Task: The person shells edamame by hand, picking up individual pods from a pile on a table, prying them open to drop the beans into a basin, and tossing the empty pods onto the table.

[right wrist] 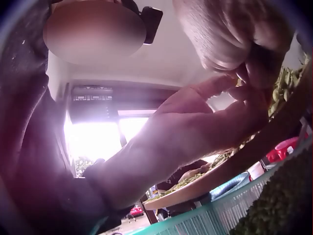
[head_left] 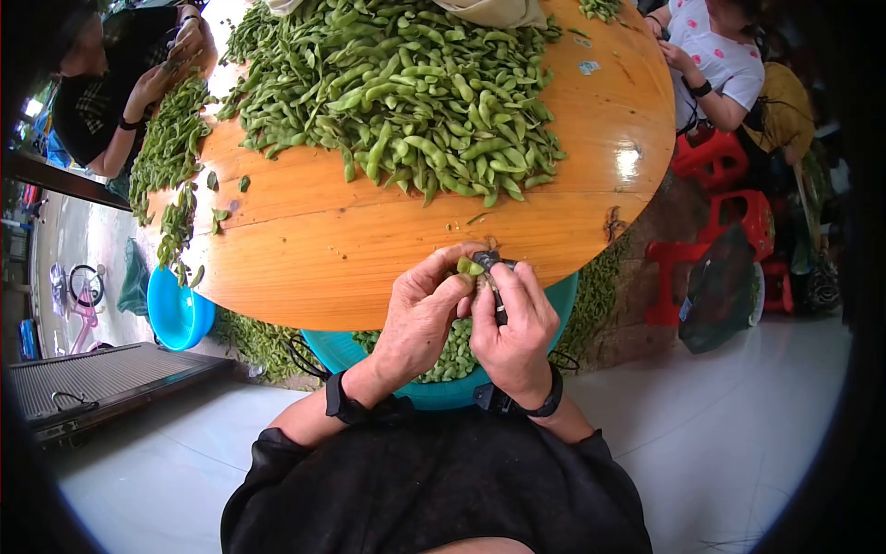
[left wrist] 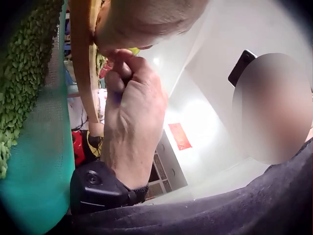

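Note:
A green pod (head_left: 469,267) is pinched between thumb and fingers of the left hand (head_left: 415,319). Touching its fingertips, the right hand (head_left: 517,332) has curled fingers round a small dark item (head_left: 489,261), whose shape is partly hidden. Below both hands, a teal basin (head_left: 325,351) holds shelled green beans (head_left: 454,358). In the left wrist view the right hand (left wrist: 134,117) meets the left hand (left wrist: 151,22) at the fingertips. The right wrist view shows the left hand (right wrist: 181,127) under the right hand (right wrist: 230,34), the pod mostly hidden.
A large heap of pods (head_left: 397,102) covers the far part of the wooden table (head_left: 305,249). More pods (head_left: 171,148) lie along its left edge. A blue basin (head_left: 180,314) stands left, red stools (head_left: 715,222) right. Two people sit at the table's far sides.

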A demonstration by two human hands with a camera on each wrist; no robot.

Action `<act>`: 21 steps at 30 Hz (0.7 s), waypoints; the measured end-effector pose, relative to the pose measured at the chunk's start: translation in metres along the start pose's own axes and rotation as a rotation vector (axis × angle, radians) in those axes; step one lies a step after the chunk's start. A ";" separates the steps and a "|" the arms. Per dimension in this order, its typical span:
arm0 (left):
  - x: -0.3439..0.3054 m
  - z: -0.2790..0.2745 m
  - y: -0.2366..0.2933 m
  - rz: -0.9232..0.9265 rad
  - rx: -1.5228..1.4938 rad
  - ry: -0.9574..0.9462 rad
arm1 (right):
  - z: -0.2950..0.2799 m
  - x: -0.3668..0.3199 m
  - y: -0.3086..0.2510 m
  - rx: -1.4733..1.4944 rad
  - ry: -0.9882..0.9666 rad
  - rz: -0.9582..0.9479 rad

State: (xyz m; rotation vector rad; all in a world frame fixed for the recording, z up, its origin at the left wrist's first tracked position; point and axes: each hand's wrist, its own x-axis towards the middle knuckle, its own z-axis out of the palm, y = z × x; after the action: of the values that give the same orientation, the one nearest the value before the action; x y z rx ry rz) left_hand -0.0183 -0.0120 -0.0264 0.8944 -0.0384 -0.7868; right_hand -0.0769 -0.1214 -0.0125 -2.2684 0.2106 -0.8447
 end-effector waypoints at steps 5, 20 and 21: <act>-0.002 -0.001 0.000 0.036 0.087 0.017 | 0.000 -0.003 0.004 -0.006 0.027 -0.059; 0.000 0.000 0.000 0.062 0.060 -0.059 | -0.007 -0.002 0.015 0.185 -0.002 0.043; -0.001 0.000 0.001 0.077 0.057 -0.096 | -0.009 -0.002 0.018 0.306 -0.039 0.162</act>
State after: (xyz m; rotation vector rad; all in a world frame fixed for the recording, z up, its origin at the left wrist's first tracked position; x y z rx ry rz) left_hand -0.0185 -0.0110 -0.0259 0.9029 -0.1793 -0.7596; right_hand -0.0828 -0.1390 -0.0211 -1.9518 0.2268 -0.6955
